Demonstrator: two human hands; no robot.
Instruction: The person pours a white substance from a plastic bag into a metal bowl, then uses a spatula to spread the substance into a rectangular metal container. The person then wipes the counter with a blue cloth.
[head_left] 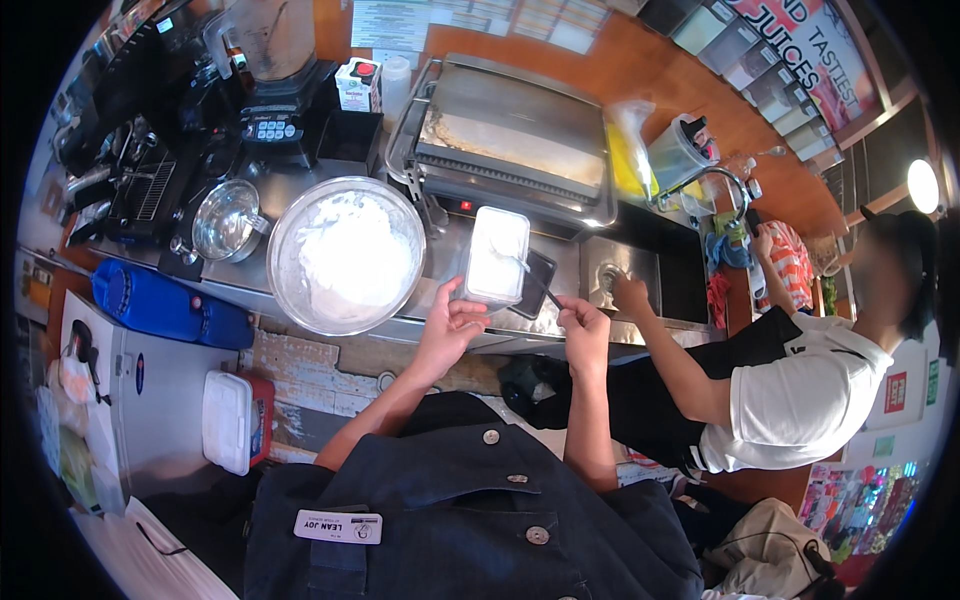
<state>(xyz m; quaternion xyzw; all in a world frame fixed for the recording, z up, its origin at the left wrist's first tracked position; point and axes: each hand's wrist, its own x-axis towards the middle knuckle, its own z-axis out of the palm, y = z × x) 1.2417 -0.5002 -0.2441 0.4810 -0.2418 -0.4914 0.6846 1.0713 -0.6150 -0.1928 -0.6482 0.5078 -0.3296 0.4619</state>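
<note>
A rectangular clear plastic tub [478, 291] with a white substance inside is tilted over the counter's front edge. My left hand [455, 322] supports it at its near left corner, fingers curled under and thumb up along the side. In my right hand [584, 330] is the dark handle of a spoon [540, 284], pinched between thumb and fingers. The spoon's head reaches into the tub. Left of the tub stands a large clear bowl [283, 285] with a heap of white powder [350, 245] in it.
A contact grill [515, 125] stands behind the tub. Right of it is a sink [630, 262], where a co-worker [800, 390] in a white shirt reaches in. A metal jug [222, 222] and a blender [275, 128] are at the left. Blue jerrycans [170, 305] sit lower left.
</note>
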